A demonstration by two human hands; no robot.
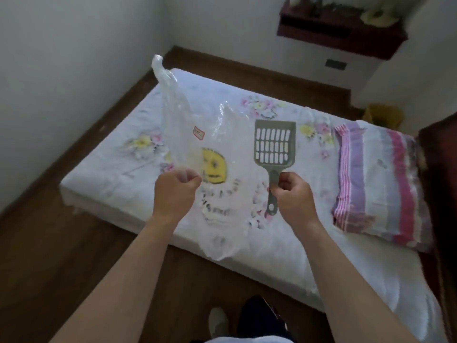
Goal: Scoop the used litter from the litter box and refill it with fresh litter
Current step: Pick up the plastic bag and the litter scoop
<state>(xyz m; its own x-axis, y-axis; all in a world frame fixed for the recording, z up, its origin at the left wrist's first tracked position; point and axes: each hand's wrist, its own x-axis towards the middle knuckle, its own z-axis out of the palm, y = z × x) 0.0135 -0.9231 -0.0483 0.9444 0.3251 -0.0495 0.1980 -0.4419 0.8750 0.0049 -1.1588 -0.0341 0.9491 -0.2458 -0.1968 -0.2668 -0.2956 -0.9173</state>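
My right hand (pixel 293 194) grips the handle of a grey slotted litter scoop (pixel 275 144), held upright with its blade pointing up. My left hand (pixel 176 188) is closed on a clear plastic bag (pixel 178 120) that sticks up and flaps above the fist; it carries a small red-edged label. A white plastic bag with a yellow smiley face (pixel 214 167) hangs between my two hands. Both hands are held in the air over the mattress. No litter box shows in this view.
A mattress with a white flowered sheet (pixel 103 174) lies on the dark wooden floor (pixel 49 243). A striped pink and purple pillow (pixel 378 179) lies at its right end. White walls close in at the left and back; a dark shelf (pixel 341 33) hangs at the upper right.
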